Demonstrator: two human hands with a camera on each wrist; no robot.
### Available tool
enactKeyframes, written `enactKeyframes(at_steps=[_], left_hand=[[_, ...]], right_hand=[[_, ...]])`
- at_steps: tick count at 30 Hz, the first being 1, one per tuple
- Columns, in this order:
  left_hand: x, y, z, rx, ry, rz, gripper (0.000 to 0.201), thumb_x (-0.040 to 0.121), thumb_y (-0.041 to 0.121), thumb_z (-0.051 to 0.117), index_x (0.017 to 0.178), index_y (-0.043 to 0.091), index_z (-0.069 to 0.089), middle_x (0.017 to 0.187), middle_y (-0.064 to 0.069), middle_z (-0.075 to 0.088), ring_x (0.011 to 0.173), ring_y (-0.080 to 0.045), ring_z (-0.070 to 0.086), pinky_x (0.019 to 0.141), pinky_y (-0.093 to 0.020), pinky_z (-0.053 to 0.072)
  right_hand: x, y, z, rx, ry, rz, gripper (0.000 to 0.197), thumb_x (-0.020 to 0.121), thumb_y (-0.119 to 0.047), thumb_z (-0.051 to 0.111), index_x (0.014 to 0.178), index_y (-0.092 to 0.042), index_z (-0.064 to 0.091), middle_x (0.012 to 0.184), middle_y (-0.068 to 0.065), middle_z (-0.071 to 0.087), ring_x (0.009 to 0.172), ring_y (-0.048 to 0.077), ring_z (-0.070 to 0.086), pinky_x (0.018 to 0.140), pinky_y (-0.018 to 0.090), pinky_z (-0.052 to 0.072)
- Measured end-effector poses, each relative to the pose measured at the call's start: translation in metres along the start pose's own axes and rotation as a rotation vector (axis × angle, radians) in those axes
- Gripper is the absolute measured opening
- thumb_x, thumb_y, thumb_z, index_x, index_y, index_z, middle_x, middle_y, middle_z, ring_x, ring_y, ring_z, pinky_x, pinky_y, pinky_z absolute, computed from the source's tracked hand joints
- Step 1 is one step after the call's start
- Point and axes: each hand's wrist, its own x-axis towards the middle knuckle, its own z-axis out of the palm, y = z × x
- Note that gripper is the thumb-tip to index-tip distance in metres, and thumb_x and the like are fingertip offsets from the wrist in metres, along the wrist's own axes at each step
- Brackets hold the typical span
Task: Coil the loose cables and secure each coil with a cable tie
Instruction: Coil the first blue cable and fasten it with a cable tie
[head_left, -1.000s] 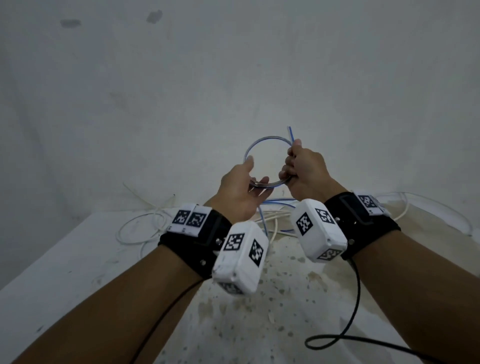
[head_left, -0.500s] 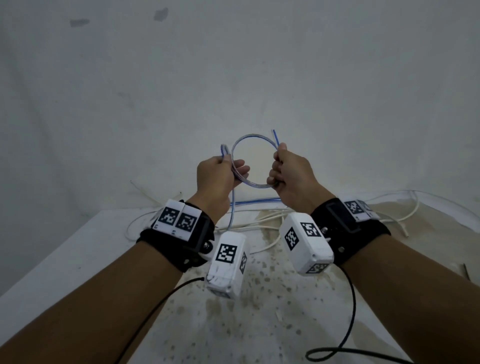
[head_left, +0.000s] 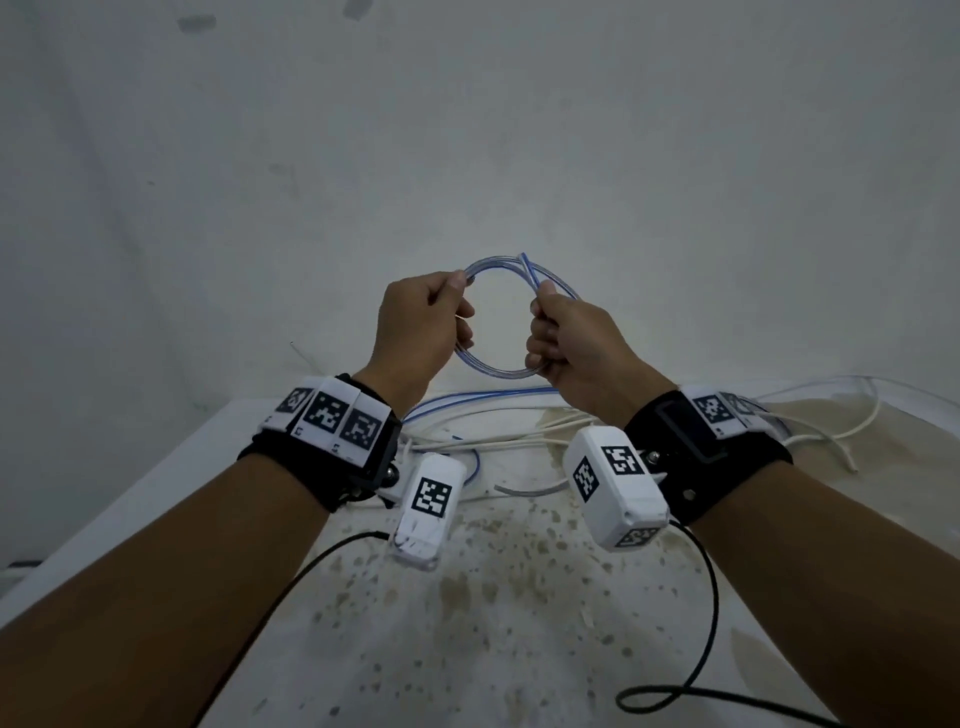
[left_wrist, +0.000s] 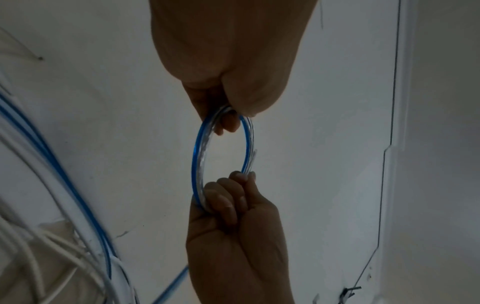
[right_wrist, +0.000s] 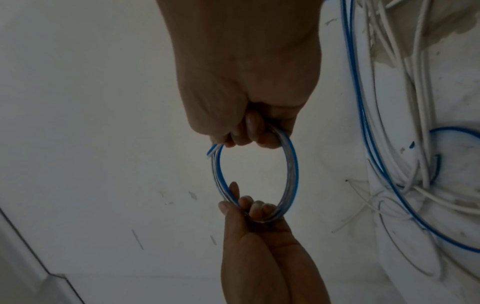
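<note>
A small round coil of clear cable with a blue stripe (head_left: 493, 369) hangs in the air between both hands, above the far end of the table. My left hand (head_left: 423, 322) grips the coil's left side with curled fingers. My right hand (head_left: 566, 338) grips its right side, and a short cable end (head_left: 529, 267) sticks up past the thumb. The same coil (left_wrist: 200, 156) shows in the left wrist view, and the coil (right_wrist: 291, 170) again in the right wrist view, held at both ends. No cable tie is visible.
Loose white cables (head_left: 509, 436) and another blue-striped cable (head_left: 467, 400) lie tangled at the far edge of the stained white table (head_left: 467, 623), against a pale wall. More white cable (head_left: 841, 415) trails at the right. Black wrist-camera leads (head_left: 696, 613) hang over the near table.
My left hand has shifted from the coil's bottom up to its left side. The trailing length that hung from it half a second ago is gone. Both hands have risen slightly.
</note>
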Motion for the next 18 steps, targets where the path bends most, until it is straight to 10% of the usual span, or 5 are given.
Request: enactKeyframes(at_steps=[18], left_hand=[[0.01,0.01,-0.018,-0.054,-0.271,-0.107,0.025,0.104,0.014,0.043,0.103,0.008,0.067,0.075,-0.003,0.055,0.046,-0.008,0.043,0.045,-0.021,0.039]], right_hand=[[0.001,0.003,-0.007,-0.262,-0.203,-0.017,0.035,0.104,-0.035,0.044,0.075,-0.016,0.047,0.054,-0.006,0.025,0.045,0.01,0.022,0.048,0.023,0.034]])
